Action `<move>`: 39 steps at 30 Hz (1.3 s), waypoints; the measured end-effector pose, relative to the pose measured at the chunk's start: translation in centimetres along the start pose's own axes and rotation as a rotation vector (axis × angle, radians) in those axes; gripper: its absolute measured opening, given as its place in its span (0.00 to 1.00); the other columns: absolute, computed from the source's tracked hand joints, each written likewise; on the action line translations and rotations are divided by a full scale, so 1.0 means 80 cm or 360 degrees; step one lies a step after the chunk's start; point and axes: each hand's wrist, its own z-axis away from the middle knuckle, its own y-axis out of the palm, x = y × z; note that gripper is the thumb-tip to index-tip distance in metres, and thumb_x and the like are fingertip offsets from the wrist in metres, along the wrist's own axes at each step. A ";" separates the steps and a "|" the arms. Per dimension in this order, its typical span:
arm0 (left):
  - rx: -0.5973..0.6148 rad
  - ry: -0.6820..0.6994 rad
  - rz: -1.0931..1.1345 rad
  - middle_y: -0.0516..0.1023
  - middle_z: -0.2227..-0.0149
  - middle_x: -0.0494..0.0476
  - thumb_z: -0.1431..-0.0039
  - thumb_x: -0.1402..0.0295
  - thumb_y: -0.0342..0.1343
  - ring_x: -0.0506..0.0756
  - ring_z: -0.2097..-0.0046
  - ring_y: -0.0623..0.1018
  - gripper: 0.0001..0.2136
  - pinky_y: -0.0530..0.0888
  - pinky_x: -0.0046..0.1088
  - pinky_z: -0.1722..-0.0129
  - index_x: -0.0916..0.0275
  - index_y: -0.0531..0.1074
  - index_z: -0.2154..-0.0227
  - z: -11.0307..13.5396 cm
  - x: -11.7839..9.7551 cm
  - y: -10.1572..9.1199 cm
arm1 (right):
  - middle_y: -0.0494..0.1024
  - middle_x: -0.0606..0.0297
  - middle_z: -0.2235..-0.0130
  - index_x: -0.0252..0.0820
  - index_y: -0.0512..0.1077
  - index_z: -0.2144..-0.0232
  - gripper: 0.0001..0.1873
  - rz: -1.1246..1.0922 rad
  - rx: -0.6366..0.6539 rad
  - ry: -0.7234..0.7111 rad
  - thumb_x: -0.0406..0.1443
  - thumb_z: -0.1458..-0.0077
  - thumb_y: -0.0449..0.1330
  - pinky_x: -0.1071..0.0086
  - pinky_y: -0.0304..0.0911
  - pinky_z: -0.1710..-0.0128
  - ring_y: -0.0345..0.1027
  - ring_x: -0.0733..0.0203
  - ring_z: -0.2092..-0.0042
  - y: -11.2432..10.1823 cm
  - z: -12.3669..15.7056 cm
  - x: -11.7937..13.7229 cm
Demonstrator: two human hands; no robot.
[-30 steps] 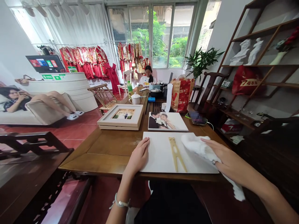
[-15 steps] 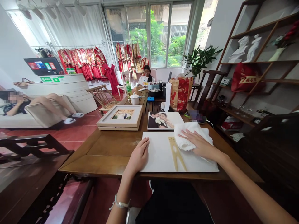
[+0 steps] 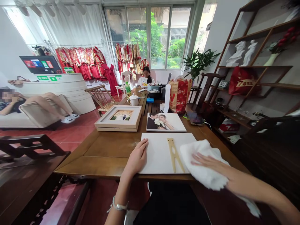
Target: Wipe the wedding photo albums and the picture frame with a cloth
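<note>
Head view: nearest is the dark clothing (image 3: 171, 203) on the person's lap, with a bracelet (image 3: 119, 206) on the left wrist. The left hand (image 3: 137, 157) rests on the left edge of a white board (image 3: 157, 153); whether it grips that edge I cannot tell. The right hand (image 3: 208, 163), slightly blurred, lies spread on a white cloth (image 3: 199, 151), palm down, fingers extended to the left rather than clenched. The cloth covers the right part of the board, and its near end hangs past the edge of the wooden table (image 3: 103, 154). The board lies flat along the table's near edge. On it, just left of the cloth, a pale yellow two-pronged tool (image 3: 172, 153) lies with its prongs toward the near side and its animal-shaped head toward the far side.

Just beyond the board lies a photo panel (image 3: 166, 122) of a couple, with a framed picture (image 3: 120, 115) to its left and a phone (image 3: 198, 121) to its right. Farther along stand a lidded white cup (image 3: 134, 100) on the left, a blue box (image 3: 150, 100) near the middle and a red-and-brown paper bag (image 3: 180, 95) on the right. A person (image 3: 145, 81) sits at the far end; another person (image 3: 14, 101) reclines on a sofa (image 3: 35, 117) at far left. Red garments (image 3: 82, 62) hang along the far wall, left of the windows (image 3: 161, 37).
</note>
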 end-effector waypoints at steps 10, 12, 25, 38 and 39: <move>-0.0002 -0.0029 0.0012 0.62 0.39 0.59 0.39 0.72 0.39 0.55 0.37 0.60 0.20 0.57 0.37 0.37 0.65 0.65 0.46 0.002 -0.001 -0.001 | 0.51 0.64 0.35 0.46 0.54 0.38 0.42 0.0420 -0.0325 0.0108 0.26 0.58 0.49 0.49 0.41 0.38 0.38 0.51 0.35 -0.013 -0.159 -0.050; -0.0010 -0.0023 0.0012 0.62 0.39 0.59 0.38 0.72 0.39 0.55 0.37 0.60 0.20 0.57 0.37 0.37 0.65 0.65 0.45 0.002 0.000 -0.001 | 0.51 0.64 0.35 0.46 0.54 0.38 0.42 0.0440 -0.0345 0.0122 0.26 0.58 0.49 0.48 0.41 0.38 0.39 0.51 0.35 -0.010 -0.165 -0.042; 0.0019 -0.0008 -0.0010 0.61 0.38 0.60 0.38 0.72 0.38 0.55 0.36 0.59 0.20 0.57 0.38 0.37 0.66 0.64 0.45 0.002 -0.001 0.000 | 0.44 0.77 0.34 0.59 0.45 0.36 0.49 0.0334 -0.0098 -0.0111 0.22 0.60 0.47 0.51 0.38 0.37 0.35 0.53 0.35 0.033 0.001 0.017; -0.0033 0.0009 0.0036 0.63 0.39 0.57 0.39 0.72 0.40 0.55 0.37 0.61 0.19 0.58 0.39 0.37 0.61 0.66 0.46 0.003 0.001 0.000 | 0.51 0.62 0.35 0.43 0.56 0.39 0.40 0.0292 -0.0342 0.0228 0.26 0.58 0.48 0.46 0.40 0.39 0.39 0.48 0.35 -0.007 -0.171 -0.012; -0.0029 0.0002 0.0031 0.63 0.39 0.57 0.39 0.72 0.40 0.55 0.37 0.61 0.19 0.58 0.38 0.37 0.62 0.66 0.46 0.002 0.001 0.000 | 0.51 0.61 0.35 0.43 0.56 0.39 0.40 0.0283 -0.0350 0.0213 0.25 0.58 0.48 0.47 0.40 0.39 0.38 0.49 0.35 -0.005 -0.179 -0.005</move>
